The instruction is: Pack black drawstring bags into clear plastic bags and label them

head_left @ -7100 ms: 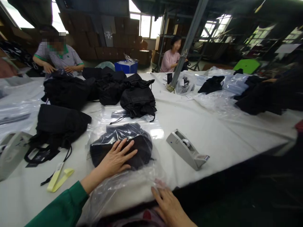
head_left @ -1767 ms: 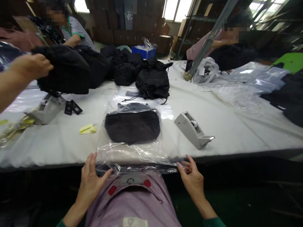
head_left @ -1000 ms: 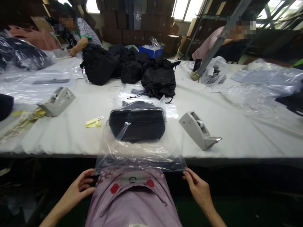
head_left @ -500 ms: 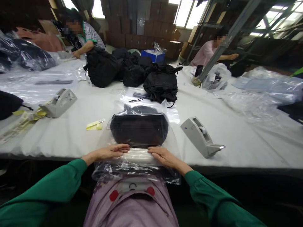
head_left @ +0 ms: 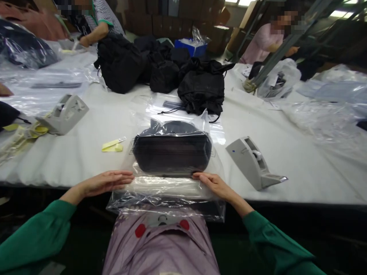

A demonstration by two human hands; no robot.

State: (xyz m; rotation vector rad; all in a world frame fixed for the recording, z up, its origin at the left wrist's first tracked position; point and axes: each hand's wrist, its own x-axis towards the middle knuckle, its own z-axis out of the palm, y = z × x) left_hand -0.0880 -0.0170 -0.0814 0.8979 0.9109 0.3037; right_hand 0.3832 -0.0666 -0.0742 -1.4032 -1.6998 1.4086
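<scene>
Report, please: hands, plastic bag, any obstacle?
Left hand at left edge of plastic bag, right hand on it. Black item inside; bag end overhangs table. Tape dispenser close, right.

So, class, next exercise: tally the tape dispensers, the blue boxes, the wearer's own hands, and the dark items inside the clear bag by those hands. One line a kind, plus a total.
Tape dispensers: 2
Blue box: 1
Wearer's hands (left hand, right hand): 2
Dark item in clear bag: 1
Total: 6

green sleeves (head_left: 37, 233), red-spotted mauve apron (head_left: 160, 250)
</scene>
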